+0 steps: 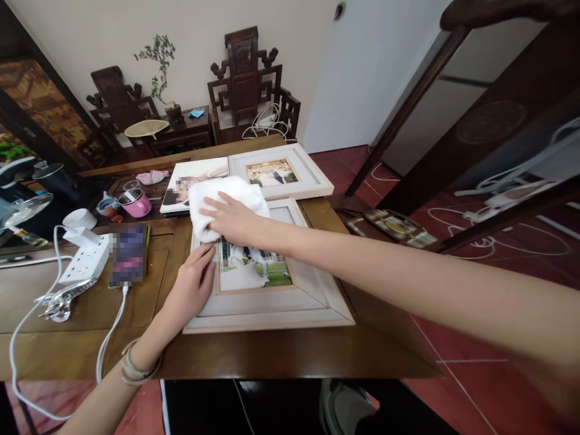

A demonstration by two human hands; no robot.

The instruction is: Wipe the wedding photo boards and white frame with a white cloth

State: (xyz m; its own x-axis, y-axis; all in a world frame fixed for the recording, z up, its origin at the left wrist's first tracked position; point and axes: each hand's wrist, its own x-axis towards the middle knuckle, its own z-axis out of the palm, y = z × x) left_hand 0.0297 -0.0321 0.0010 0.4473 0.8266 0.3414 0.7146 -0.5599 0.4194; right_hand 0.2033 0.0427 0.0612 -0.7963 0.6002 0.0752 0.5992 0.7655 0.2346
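Note:
A white-framed photo [290, 302] lies flat on the wooden table [254, 353] in front of me. My right hand [233, 219] presses a white cloth [217, 194] onto the upper left part of this frame. My left hand [193, 284] rests flat on the frame's left border, fingers spread, holding nothing. A bracelet circles my left wrist.
A second white picture frame [312, 175] and an unframed photo print [181, 187] lie behind it. To the left are a phone [129, 254] on a charging cable, a white power strip [86, 260], keys, a pink cup [133, 203]. Carved wooden chairs stand by the wall.

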